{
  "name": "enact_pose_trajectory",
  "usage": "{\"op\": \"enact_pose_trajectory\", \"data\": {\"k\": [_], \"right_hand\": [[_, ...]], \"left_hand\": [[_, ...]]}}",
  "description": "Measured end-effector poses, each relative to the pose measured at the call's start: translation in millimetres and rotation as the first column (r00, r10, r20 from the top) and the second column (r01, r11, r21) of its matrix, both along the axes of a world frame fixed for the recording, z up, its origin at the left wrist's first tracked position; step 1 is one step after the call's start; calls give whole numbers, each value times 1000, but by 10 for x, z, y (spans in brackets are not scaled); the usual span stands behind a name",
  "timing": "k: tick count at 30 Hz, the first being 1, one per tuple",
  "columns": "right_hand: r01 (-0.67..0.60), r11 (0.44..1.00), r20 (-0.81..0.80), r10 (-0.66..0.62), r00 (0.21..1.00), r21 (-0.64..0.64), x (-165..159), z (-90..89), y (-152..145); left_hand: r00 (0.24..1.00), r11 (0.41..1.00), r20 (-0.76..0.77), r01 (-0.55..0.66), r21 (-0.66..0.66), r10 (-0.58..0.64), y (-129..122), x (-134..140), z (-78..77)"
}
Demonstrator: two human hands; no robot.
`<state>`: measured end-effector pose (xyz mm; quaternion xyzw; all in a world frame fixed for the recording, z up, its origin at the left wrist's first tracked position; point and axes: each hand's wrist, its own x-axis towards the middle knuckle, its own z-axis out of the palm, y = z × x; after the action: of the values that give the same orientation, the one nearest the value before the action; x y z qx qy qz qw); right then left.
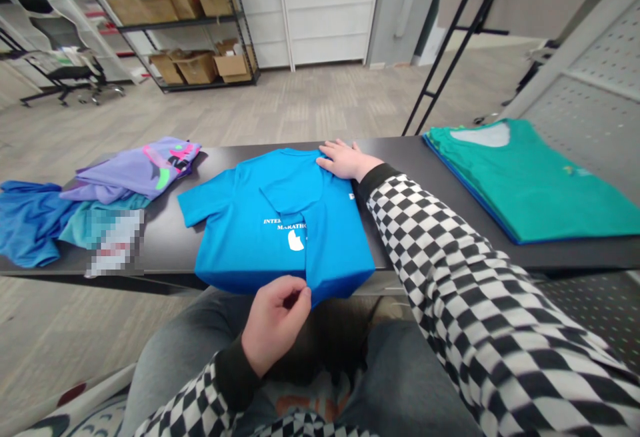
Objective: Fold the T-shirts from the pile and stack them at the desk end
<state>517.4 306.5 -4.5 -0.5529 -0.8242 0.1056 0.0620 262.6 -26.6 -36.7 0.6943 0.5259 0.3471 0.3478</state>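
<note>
A blue T-shirt point(245, 237) with white lettering lies on the dark table in front of me. Its right side is folded over onto the front, covering part of the print, while the left sleeve sticks out sideways. The bottom hem hangs over the table's near edge. My left hand point(278, 320) pinches the folded edge of the shirt at that hem. Up by the shoulder and collar, my right hand point(345, 160) lies flat on the cloth with its fingers stretched out.
To the right is a stack of folded shirts, a green T-shirt point(540, 183) on top. Crumpled purple point(130, 170), blue point(33, 220) and teal clothes lie at the table's left. Behind stand a shelf point(180, 23) with cardboard boxes, an office chair point(63, 43) and a black metal frame point(445, 47).
</note>
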Motion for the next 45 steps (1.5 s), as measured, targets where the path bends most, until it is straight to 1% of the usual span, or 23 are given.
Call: {"op": "enact_pose_trajectory", "data": {"k": [3,6,9,11,12,13,15,17,18,21,23,24,26,29,31,32,34,37,39,42,43,45], "right_hand": [[2,1000,2,-2,1000,3,-3,-2,4],[4,1000,-1,-4,1000,7,0,-7,4],[-2,1000,-12,2,1000,12,7,-11,3],[-8,1000,-22,8,1000,16,12,-15,4],[-10,1000,-28,10,1000,17,14,-18,5],[-11,1000,-33,12,999,19,15,-21,7],[-12,1000,-42,13,999,22,16,-27,12],[-7,1000,-45,8,999,21,16,-33,19],[-5,1000,-44,6,999,18,15,-35,22],[-5,1000,-42,5,999,12,12,-34,25],[-6,1000,-43,6,999,12,9,-24,19],[-6,1000,-43,6,999,12,7,-16,14],[-8,1000,-37,8,999,11,3,2,-2],[-11,1000,-25,11,1000,7,-4,26,-25],[-9,1000,-19,9,1000,8,-7,33,-32],[-7,1000,-18,7,1000,9,-7,33,-33],[-2,1000,-16,2,1000,10,-8,28,-29],[-7,1000,-19,7,1000,13,-2,8,-8],[-16,1000,-21,16,1000,22,10,-18,21],[-27,999,-38,28,999,32,45,-77,89],[-31,999,-47,33,998,34,60,-99,114],[-44,998,-66,47,997,41,89,-134,157]], "left_hand": [[993,999,108,-36,-15,38,-43,-47,-103],[966,988,233,-85,-131,114,-82,-13,-262],[889,955,401,-118,-272,223,-105,110,-389],[820,935,498,-117,-336,281,-105,198,-430],[799,927,524,-109,-358,296,-102,229,-439],[791,922,530,-106,-373,305,-98,248,-442],[809,921,499,-123,-370,309,-92,247,-442],[833,929,459,-162,-332,309,-92,213,-443],[833,932,454,-187,-311,318,-93,194,-449],[784,924,504,-234,-302,363,-95,173,-509],[742,918,553,-226,-326,379,-97,187,-593],[733,919,570,-202,-339,371,-100,195,-648],[745,926,583,-122,-357,323,-112,201,-777],[836,938,515,4,-348,188,-132,167,-991],[895,952,432,26,-304,114,-130,127,-1134],[910,958,403,25,-284,96,-120,107,-1203],[910,959,404,33,-282,88,-85,72,-1336],[906,945,416,67,-321,77,-11,17,-1515],[942,954,332,49,-296,55,26,-26,-1618],[985,980,157,-39,-194,70,23,-87,-1741],[989,984,121,-70,-161,90,8,-100,-1775],[986,987,104,-116,-114,128,-30,-113,-1834]]}}
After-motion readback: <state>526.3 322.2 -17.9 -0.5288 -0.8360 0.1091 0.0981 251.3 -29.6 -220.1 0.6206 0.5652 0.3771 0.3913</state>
